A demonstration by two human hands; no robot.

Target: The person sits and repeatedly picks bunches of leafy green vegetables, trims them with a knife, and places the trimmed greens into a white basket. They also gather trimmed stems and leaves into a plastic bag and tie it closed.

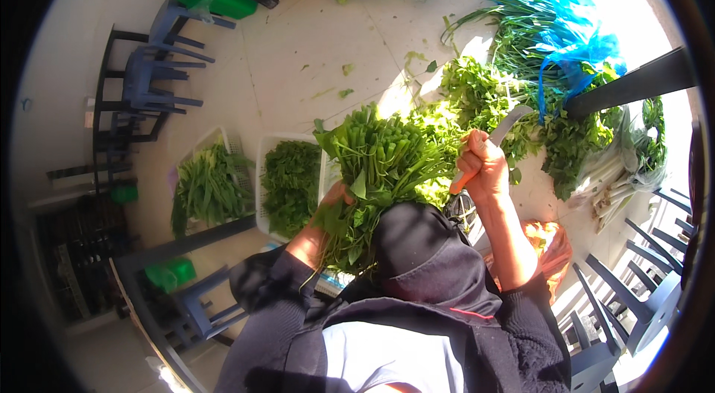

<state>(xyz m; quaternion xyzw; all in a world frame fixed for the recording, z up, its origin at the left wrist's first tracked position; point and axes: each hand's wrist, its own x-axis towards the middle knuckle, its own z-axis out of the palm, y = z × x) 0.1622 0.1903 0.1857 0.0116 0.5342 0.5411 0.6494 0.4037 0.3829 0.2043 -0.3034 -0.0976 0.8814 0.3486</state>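
Note:
My left hand (pixel 335 197) grips a large bunch of leafy green vegetables (pixel 385 147), held over my lap with the stem ends facing away from me. Part of that hand is hidden by the leaves. In my right hand (pixel 487 164) is a knife with a curved blade (pixel 509 122) and an orange handle (pixel 459 182); its tip points up and outward, apart from the bunch. Beyond both hands, a heap of leafy greens (pixel 475 91) lies on the floor, partly in bright sun.
White plastic baskets hold cut greens (pixel 291 181) and long-leaved greens (pixel 209 183) at the left. A blue plastic bag (pixel 581 30) lies over long thin greens. Blue stools (pixel 159 77) line the left; more stand lower right. A dark table leg (pixel 631 83) juts in at right.

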